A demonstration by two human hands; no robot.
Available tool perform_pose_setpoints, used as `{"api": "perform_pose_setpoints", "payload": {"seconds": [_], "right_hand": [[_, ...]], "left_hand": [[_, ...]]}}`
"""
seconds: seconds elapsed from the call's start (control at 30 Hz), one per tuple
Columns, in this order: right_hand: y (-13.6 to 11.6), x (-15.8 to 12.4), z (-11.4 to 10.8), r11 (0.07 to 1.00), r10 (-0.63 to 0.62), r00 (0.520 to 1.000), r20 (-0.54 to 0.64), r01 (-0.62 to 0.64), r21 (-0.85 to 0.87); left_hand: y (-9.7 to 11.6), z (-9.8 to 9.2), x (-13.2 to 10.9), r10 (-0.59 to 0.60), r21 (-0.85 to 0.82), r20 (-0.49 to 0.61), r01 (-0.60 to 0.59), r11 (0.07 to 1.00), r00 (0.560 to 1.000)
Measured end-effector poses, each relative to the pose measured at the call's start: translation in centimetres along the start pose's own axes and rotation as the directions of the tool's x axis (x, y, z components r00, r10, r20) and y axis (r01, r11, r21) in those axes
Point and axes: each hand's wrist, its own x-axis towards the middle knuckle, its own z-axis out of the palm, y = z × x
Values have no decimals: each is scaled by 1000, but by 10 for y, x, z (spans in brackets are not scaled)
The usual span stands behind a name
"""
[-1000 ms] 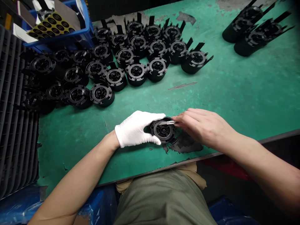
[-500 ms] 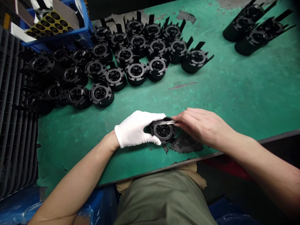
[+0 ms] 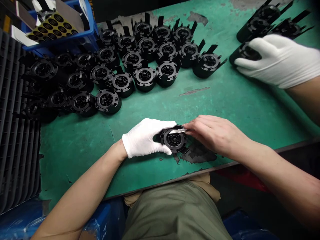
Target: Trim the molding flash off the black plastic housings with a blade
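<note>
My left hand (image 3: 147, 137) wears a white glove and is closed around the left side of a round black plastic housing (image 3: 174, 144), thumb below and fingers above. The housing's ringed face with its ribs points up, low over the green table. My bare right hand (image 3: 207, 133) is at its right edge, pinching a thin, pointed metal blade (image 3: 178, 131). The blade lies across the upper part of the housing's face, its tip toward the left; its handle is hidden in the fingers.
Several similar black housings (image 3: 145, 76) crowd the back left of the green table (image 3: 150, 106). A blue bin (image 3: 67, 41) holds a sticker sheet (image 3: 52, 27). At the right, a co-worker's gloved hand (image 3: 277, 60) grips a black cylindrical housing (image 3: 240, 55) beside others.
A co-worker's gloved hand has come in from the right, with a black housing at its fingers. The blade shows more and has shifted slightly on the housing's face; my left hand stays put.
</note>
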Motion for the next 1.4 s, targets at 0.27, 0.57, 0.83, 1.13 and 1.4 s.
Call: {"api": "perform_pose_setpoints", "payload": {"seconds": [0.27, 0.57, 0.83, 1.13, 1.4], "right_hand": [[0, 8, -13, 987, -104, 993, 58, 110, -117], [9, 16, -21, 972, -183, 973, 139, 200, -120], [16, 16, -20, 965, -214, 958, 192, 238, -113], [28, 23, -22, 955, -267, 929, 258, 291, -59], [34, 24, -21, 967, -243, 919, 311, 255, 1]], "left_hand": [[0, 0, 1, -11, -26, 11, 11, 1000, 1000], [-5, 2, -1, 2, -34, -1, -2, 999, 1000], [-6, 2, -2, 33, -37, -2, -33, 999, 999], [-1, 1, -2, 23, -40, 16, -23, 999, 1000], [1, 3, -3, 19, 11, 16, -19, 1000, 1000]]}}
